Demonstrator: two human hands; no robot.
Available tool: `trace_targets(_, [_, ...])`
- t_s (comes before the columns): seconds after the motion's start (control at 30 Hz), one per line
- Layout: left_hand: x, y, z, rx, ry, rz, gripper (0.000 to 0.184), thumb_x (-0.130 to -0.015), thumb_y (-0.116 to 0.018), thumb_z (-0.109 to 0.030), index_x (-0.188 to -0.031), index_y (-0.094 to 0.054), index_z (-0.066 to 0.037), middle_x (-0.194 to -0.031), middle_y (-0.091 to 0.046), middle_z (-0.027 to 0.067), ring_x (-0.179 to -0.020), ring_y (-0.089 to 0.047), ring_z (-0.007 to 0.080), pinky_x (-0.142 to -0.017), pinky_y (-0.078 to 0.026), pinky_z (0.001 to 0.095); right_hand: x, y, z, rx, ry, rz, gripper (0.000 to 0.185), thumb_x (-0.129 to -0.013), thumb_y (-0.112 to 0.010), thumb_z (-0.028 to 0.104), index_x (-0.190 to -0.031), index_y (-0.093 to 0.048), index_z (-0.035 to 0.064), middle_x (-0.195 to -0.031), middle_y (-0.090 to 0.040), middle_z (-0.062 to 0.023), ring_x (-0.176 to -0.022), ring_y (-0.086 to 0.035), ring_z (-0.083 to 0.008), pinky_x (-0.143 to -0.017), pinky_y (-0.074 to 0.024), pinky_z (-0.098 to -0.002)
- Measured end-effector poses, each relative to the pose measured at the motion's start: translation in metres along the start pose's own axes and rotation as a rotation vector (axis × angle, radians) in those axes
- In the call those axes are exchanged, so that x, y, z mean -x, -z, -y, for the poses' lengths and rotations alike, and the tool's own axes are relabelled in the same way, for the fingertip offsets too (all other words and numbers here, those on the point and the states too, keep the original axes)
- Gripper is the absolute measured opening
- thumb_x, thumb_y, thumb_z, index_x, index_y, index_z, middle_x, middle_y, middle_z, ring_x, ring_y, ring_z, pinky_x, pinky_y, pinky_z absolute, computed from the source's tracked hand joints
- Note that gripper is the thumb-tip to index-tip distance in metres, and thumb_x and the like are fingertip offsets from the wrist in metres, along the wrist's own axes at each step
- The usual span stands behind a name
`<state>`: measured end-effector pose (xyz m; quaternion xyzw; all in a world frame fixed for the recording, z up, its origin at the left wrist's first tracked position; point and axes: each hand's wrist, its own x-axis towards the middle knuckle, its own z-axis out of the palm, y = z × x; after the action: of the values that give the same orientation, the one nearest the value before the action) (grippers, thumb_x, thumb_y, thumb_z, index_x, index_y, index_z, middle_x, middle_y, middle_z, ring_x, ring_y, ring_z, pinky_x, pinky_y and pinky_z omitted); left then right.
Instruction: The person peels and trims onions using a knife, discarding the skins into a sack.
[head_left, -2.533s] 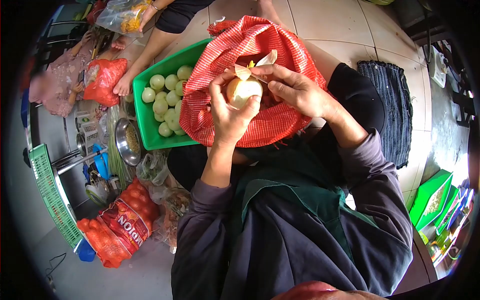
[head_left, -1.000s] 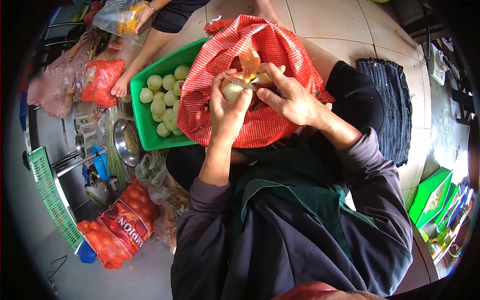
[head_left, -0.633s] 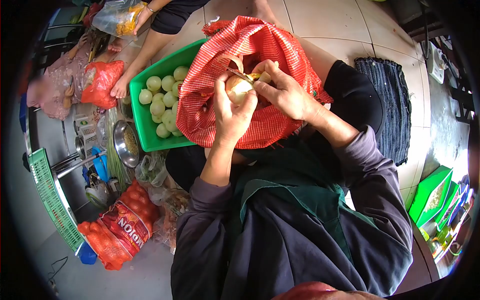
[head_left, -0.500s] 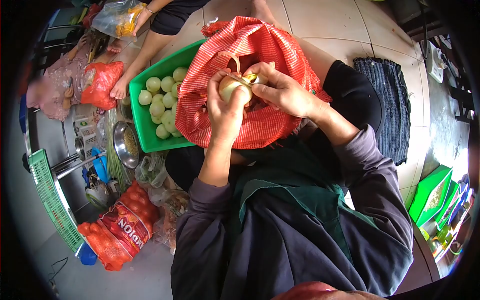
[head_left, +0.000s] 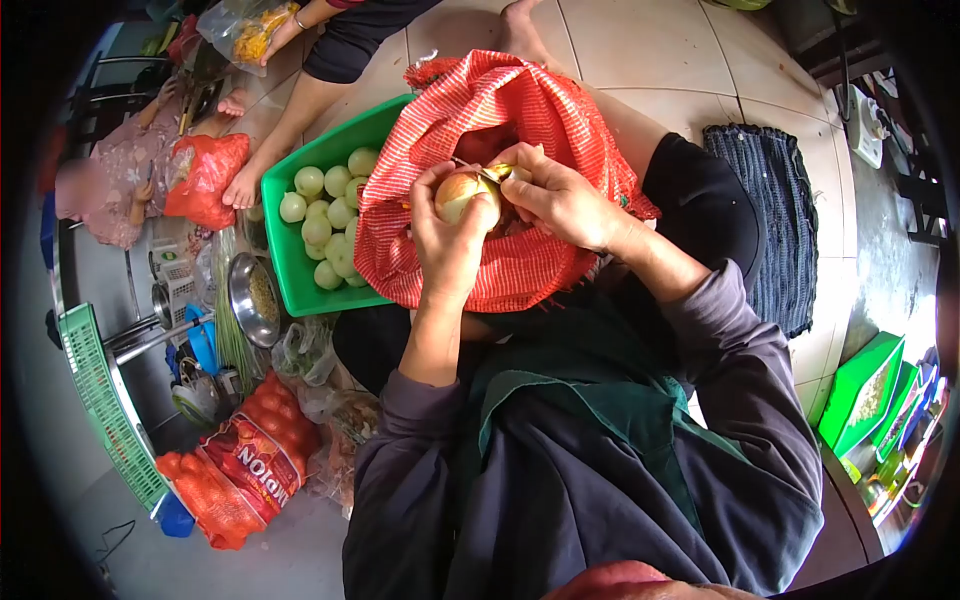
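Observation:
My left hand [head_left: 449,232] is wrapped round a partly peeled onion [head_left: 462,196], pale with some brown skin on it. Close beside it, at the onion's upper right, my right hand [head_left: 556,196] is closed on a small knife [head_left: 489,174], mostly hidden by the fingers. A bit of yellowish peel shows at the right fingertips. Both hands are over the open mouth of a red mesh sack [head_left: 500,285], with loose skins partly visible inside. Left of the sack, a green tub [head_left: 286,262] holds several peeled onions [head_left: 317,230].
At the left are a metal bowl [head_left: 254,299], a full red net bag [head_left: 245,460] and a green rack [head_left: 112,405]. Another person's hand [head_left: 283,38] holds a plastic bag of yellow pieces [head_left: 256,32]. A dark woven mat [head_left: 765,230] lies at the right.
The hanging strip of skin above the onion is no longer seen. The onion has turned, showing more brown skin. The whole view has shifted slightly, with the sack and tub lower.

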<state>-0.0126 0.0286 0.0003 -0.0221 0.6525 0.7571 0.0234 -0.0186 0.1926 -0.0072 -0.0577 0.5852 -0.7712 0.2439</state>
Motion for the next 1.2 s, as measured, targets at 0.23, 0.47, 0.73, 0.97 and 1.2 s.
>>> trace_targets(0.23, [0.001, 0.01, 0.004, 0.055, 0.056, -0.003, 0.052, -0.078, -0.064, -0.004, -0.123, -0.037, 0.0, -0.114, -0.054, 0.016, -0.101, -0.058, 0.0204, -0.085, -0.053, 0.0314, 0.004, -0.003, 0.0, 0.24, 0.074, -0.078, 0.026, -0.099, -0.046, 0.015, -0.122, -0.046, 0.0021, -0.092, -0.06, -0.0084, -0.089, -0.062, -0.0161, -0.082, -0.051, -0.0325])
trace_targets(0.47, [0.005, 0.009, -0.002, -0.009, 0.074, 0.003, 0.048, -0.079, -0.064, -0.011, -0.121, -0.041, -0.002, -0.114, -0.052, 0.0136, -0.096, -0.056, 0.0185, -0.079, -0.053, 0.03, 0.004, -0.005, -0.006, 0.318, 0.123, -0.114, 0.027, -0.098, -0.049, 0.016, -0.12, -0.047, 0.0017, -0.094, -0.065, -0.0137, -0.091, -0.066, -0.0233, -0.082, -0.0514, -0.0357])
trace_targets(0.73, [0.007, 0.019, 0.004, -0.025, 0.008, 0.094, 0.05, -0.08, -0.06, -0.01, -0.125, -0.041, -0.001, -0.125, -0.052, 0.0204, -0.112, -0.054, 0.0308, -0.094, -0.048, 0.0399, 0.005, 0.008, -0.004, 0.357, 0.087, -0.131, 0.025, -0.098, -0.047, 0.019, -0.116, -0.045, 0.0014, -0.088, -0.068, -0.0147, -0.082, -0.07, -0.0261, -0.073, -0.0558, -0.0368])
trace_targets(0.97, [0.005, 0.023, -0.01, 0.14, 0.103, 0.225, 0.054, -0.081, -0.061, -0.024, -0.127, -0.044, -0.001, -0.135, -0.049, 0.0237, -0.107, -0.059, 0.0278, -0.076, -0.056, 0.034, 0.0, 0.009, -0.008, 0.368, 0.062, -0.182, 0.027, -0.099, -0.046, 0.022, -0.116, -0.048, 0.001, -0.077, -0.066, -0.0106, -0.069, -0.069, -0.0191, -0.064, -0.0566, -0.032])
trace_targets(1.2, [0.006, 0.035, -0.015, 0.563, 0.306, 0.261, 0.048, -0.084, -0.058, -0.022, -0.128, -0.046, -0.004, -0.129, -0.054, 0.0165, -0.099, -0.061, 0.0249, -0.068, -0.056, 0.0329, -0.006, 0.014, -0.016, 0.206, 0.043, -0.116, 0.029, -0.099, -0.047, 0.014, -0.125, -0.046, 0.0012, -0.093, -0.063, -0.0085, -0.074, -0.065, -0.014, -0.066, -0.0544, -0.0274])
